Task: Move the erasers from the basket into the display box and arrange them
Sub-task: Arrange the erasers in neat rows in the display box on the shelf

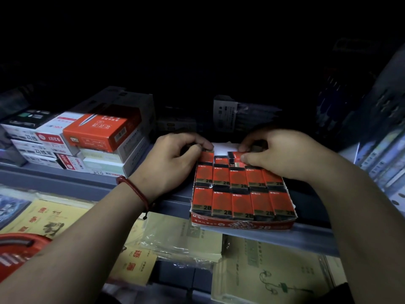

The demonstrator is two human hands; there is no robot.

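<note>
The box (241, 226) stands at the front edge of a grey shelf (87, 183) and is nearly full of red erasers (221, 202). They lie flat in rows, and each of the two near rows has five side by side. The far row is partly hidden under the hands, and a bit of white shows behind it.

The right hand (278, 154) is at the far row. Its thumb and forefinger pinch one eraser (233, 157), which stands a little higher than those beside it. The left hand (175, 159) is at the far left corner of the box with its fingers curled. Its thumb and forefinger touch there, but I cannot tell if they grip an eraser or the box wall. A red bracelet (133, 189) is on the left wrist.

The red basket (13, 240) is at the lower left, well apart from the box. Stacked pen boxes (98, 130) stand on the shelf to the left. Paper packs (274, 270) lie on the level below.
</note>
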